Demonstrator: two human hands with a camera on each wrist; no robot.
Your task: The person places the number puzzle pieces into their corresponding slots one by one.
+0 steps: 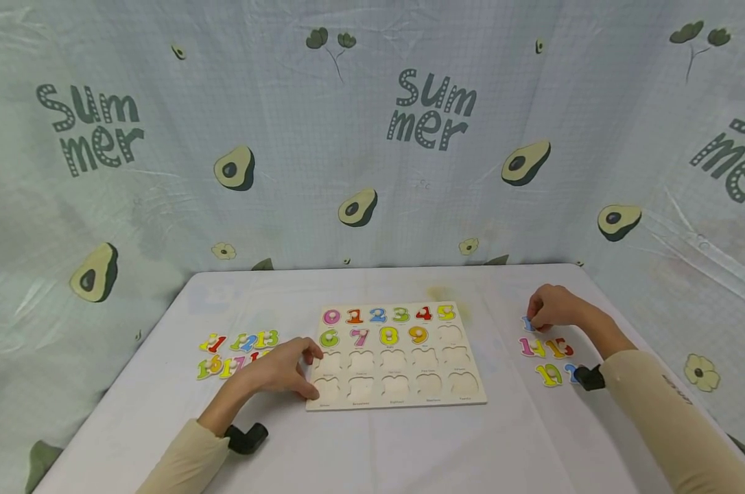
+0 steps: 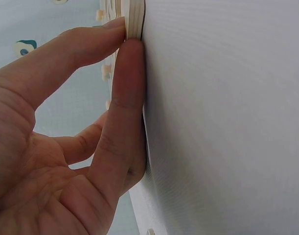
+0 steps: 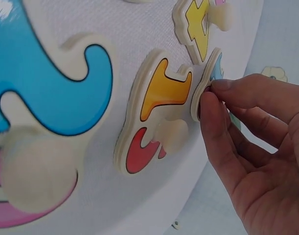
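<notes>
A wooden number puzzle board point(image 1: 372, 401) lies mid-table, with 0 to 9 seated in its upper two rows. My left hand point(image 1: 276, 367) holds its left edge; in the left wrist view, fingertips point(image 2: 129, 54) meet the pale edge and face. Over at the right, my right hand point(image 1: 556, 307) pinches a number puzzle piece point(image 3: 197, 105) with blue on its face, partly covered by the fingers. In the right wrist view this piece stands tilted, beside the orange-and-red 15 piece point(image 3: 166, 93). A yellow-and-pink 14 piece point(image 3: 198, 27) is just beyond it.
Left of the board lie several number pieces, among them 12 point(image 1: 246, 342), 13 point(image 1: 267, 339) and 16 point(image 1: 210, 366), some hidden behind the left hand. Below the right hand lie 19 point(image 1: 549, 374) and a blue-and-pink 20 piece point(image 3: 56, 117). A printed curtain point(image 1: 286, 226) hangs behind the table.
</notes>
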